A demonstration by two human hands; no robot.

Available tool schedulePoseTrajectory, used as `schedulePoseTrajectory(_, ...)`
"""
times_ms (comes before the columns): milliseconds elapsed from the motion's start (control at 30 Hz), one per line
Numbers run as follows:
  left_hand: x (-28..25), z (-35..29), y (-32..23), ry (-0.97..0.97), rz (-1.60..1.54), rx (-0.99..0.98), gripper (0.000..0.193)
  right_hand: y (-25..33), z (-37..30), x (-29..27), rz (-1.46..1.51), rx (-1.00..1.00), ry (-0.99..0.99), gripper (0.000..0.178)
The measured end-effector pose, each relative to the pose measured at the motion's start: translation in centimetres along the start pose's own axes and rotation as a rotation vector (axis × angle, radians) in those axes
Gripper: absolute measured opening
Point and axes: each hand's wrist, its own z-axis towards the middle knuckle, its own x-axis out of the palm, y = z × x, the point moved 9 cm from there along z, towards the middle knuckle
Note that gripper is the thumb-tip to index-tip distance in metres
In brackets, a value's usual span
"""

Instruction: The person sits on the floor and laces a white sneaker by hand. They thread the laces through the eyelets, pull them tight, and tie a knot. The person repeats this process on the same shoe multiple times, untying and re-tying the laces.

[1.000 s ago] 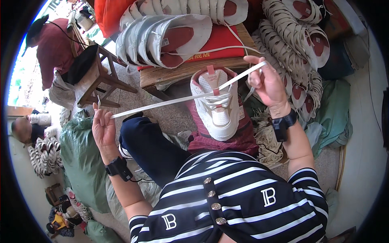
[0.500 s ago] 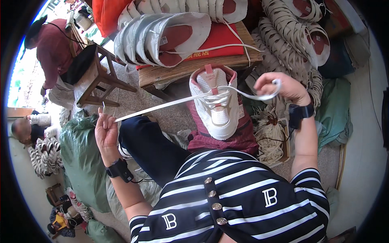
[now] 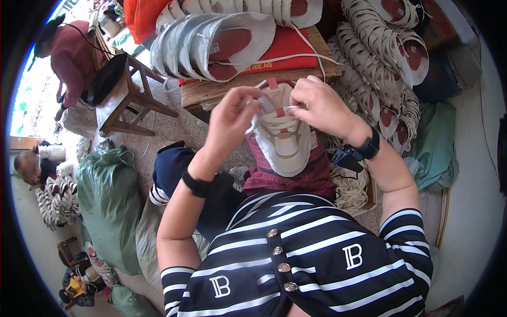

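Note:
A white sneaker upper (image 3: pixel 288 161) with a red-trimmed collar and tongue rests on maroon striped cloth (image 3: pixel 264 182) over my leg, toe toward me. At its left edge my left hand (image 3: pixel 231 117) is closed in a pinch, with a loop of white shoelace (image 3: pixel 252 126) hanging from the fingers. Over the right side of the eyelets, my right hand (image 3: pixel 323 105) is bent with thumb and fingers together on a short white end of lace. Both hands partly cover the upper's collar and eyelet rows.
Nested white uppers (image 3: pixel 211 47) lie on a wooden bench (image 3: pixel 198 98) ahead. More stacks (image 3: pixel 380 58) stand at the right, above a box of loose laces (image 3: pixel 354 190). Green sacks (image 3: pixel 108 201) flank me. At the far left, a person (image 3: pixel 74 58) is by a wooden stool (image 3: pixel 119 108).
Both hands have come inward from wide apart to the upper. The lace stretched taut toward my left hand is now slack in a small loop.

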Motion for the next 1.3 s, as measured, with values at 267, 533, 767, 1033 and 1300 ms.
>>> schedulePoseTrajectory(267, 0.0, 0.4, 0.8, 0.031, 0.394, -0.027, 0.019, -1.0, 0.1, 0.1, -0.038, 0.212, -0.239, 0.014)
schedulePoseTrajectory(533, 1.2, 0.2, 1.2, 0.172, 0.447, -0.156, 0.017, -1.2, -3.4, 3.2, 0.920, 0.620, 0.333, 0.027)
schedulePoseTrajectory(767, 2.4, -0.2, -0.7, 0.055, 0.624, 0.060, 0.014, -3.1, -6.4, 5.8, 1.628, 0.940, 0.280, 0.052)
schedulePoseTrajectory(1033, 3.8, -2.3, -3.4, 0.091, 0.757, 0.534, 0.019, 0.2, -3.9, -2.6, -0.263, -0.146, -0.211, 0.021)
schedulePoseTrajectory(1300, -0.4, -5.1, -4.0, -0.133, 0.759, 0.491, 0.029, -5.5, -5.2, -1.6, 0.437, 0.463, -0.029, 0.013)
